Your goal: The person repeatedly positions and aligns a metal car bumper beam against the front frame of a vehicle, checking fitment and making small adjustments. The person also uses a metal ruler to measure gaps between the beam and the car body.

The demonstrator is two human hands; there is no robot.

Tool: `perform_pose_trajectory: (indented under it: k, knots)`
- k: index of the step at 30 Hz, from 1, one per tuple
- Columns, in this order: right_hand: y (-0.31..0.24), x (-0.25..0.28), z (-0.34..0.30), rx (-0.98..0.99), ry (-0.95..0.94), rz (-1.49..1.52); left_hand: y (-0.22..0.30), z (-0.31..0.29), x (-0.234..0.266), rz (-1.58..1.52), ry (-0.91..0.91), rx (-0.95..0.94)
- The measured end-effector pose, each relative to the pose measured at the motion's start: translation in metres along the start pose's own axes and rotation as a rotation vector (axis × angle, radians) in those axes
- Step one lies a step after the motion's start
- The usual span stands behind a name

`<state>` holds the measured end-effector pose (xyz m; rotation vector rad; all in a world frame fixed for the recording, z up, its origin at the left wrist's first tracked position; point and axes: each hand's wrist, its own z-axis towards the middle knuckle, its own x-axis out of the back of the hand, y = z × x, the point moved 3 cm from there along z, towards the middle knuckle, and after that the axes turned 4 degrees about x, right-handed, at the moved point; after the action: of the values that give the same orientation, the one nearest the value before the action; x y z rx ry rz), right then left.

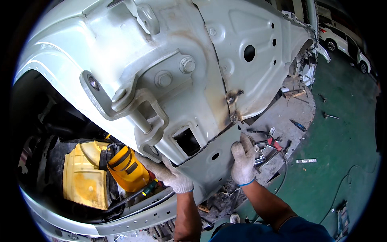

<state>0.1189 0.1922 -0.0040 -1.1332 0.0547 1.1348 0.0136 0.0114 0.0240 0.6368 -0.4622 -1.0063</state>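
Note:
Both my hands wear whitish knit gloves and hold a pale grey-green sheet-metal panel [207, 165] at the lower end of a car body. My left hand [173, 176] grips its left edge, thumb up against the metal and some fingers running behind or under it. On the opposite edge my right hand [242, 159] has its thumb on the face and fingers around the side, partly hidden. The panel's upper edge lies against the large body pillar [177, 105], along a dark seam. Scorched brown spots [234, 99] mark the joint above. A bolted hinge [137, 109] stands out at the upper left.
A yellow foam block [86, 173] and a yellow welding helmet or cap-like shell [128, 169] lie inside the door opening, near a green-handled screwdriver [150, 187]. Loose tools and a red-bodied air tool [275, 143] with a hose rest on the grey platform. A white car [342, 40] stands beyond the green floor.

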Motion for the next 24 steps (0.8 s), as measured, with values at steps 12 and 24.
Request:
perform_pose_trajectory:
  k: [12, 24]
  knots:
    - [0.010, 0.007, 0.002, 0.054, 0.013, -0.153, 0.005, 0.001, -0.005, -0.037, 0.038, -0.069]
    - [0.012, 0.007, 0.003, 0.082, 0.009, -0.192, -0.005, 0.000, -0.005, 0.006, 0.025, -0.087]
